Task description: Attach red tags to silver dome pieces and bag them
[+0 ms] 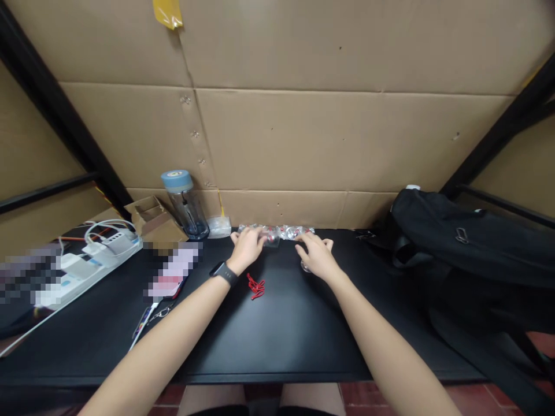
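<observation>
The left hand (246,249) and the right hand (317,254) are at the far side of the black desk (277,341), by the shiny clear packets with red bits (286,232) that lie in a row along the brown cardboard wall (286,138). The fingers of both hands are bent, but I cannot tell if either grip is open or closed. A bunched red string (255,287) lies nearer, just right of the black wrist watch (224,274).

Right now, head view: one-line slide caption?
Two bare hands, left and right, at small clear red-marked packets behind a bundled red cord.
</observation>
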### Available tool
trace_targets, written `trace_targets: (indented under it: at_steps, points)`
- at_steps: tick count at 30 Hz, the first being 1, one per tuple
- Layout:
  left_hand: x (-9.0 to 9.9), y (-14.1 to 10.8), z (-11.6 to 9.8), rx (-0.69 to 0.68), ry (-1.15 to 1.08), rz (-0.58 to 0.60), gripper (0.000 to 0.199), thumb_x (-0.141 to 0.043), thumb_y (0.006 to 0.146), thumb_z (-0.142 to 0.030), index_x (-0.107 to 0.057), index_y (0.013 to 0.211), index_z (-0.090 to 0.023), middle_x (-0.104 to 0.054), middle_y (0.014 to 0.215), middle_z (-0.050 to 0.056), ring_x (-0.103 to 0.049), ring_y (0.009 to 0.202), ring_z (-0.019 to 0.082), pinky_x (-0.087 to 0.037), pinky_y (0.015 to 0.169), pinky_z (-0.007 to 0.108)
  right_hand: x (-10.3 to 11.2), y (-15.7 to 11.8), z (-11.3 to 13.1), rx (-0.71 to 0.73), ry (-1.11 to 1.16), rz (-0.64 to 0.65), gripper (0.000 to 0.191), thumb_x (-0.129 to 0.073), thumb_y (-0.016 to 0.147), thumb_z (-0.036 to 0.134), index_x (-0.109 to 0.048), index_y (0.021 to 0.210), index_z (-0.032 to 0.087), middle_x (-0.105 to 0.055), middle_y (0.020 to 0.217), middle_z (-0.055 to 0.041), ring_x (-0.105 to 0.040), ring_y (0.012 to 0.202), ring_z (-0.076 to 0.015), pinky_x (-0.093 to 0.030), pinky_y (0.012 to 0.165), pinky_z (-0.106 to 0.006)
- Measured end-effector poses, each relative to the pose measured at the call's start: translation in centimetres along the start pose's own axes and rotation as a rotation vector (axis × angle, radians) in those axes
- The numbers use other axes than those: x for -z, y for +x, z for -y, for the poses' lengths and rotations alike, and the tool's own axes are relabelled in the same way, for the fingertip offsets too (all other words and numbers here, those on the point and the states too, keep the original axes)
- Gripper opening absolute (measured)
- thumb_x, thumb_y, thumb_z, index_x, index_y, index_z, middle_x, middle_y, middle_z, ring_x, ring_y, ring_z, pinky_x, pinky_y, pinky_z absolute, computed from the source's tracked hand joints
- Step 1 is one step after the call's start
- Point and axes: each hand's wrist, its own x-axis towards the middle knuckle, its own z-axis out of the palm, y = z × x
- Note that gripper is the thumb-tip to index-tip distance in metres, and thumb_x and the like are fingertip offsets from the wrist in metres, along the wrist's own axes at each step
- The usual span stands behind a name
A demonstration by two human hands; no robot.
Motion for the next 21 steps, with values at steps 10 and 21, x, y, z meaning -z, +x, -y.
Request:
trace_targets:
  at_steps: [10, 21]
  points:
    - [-2.6, 6.3, -1.3, 0.048, 0.098, 0.033, 0.022, -0.063, 0.089, -0.034, -0.066, 0.109, -0.025, -0.075, 0.103, 0.01, -0.063, 0.109, 0.032, -0.033, 0.096, 0.049, 1.4, 0.2, -4.4, -0.171, -0.022, 0.032, 0.019, -0.058, 0.089, 0.024, -0.067, 0.106, 0.026, -0.068, 0.114, -0.0065, -0.061, 0.106, -0.0271, -0.032, 0.086, -0.039]
    - [3.0, 2.1, 0.7, -0.291, 0.083, 0.326, 0.018, -0.062, 0.09, -0.038, -0.073, 0.095, -0.025, -0.074, 0.098, 0.005, -0.064, 0.101, 0.025, -0.04, 0.093, 0.036, 1.8, -0.3, -5.1, 0.055, 0.161, 0.408, 0.047, -0.084, 0.068, 0.025, -0.072, 0.114, 0.022, -0.072, 0.108, -0.0061, -0.068, 0.095, -0.0223, -0.051, 0.087, -0.032]
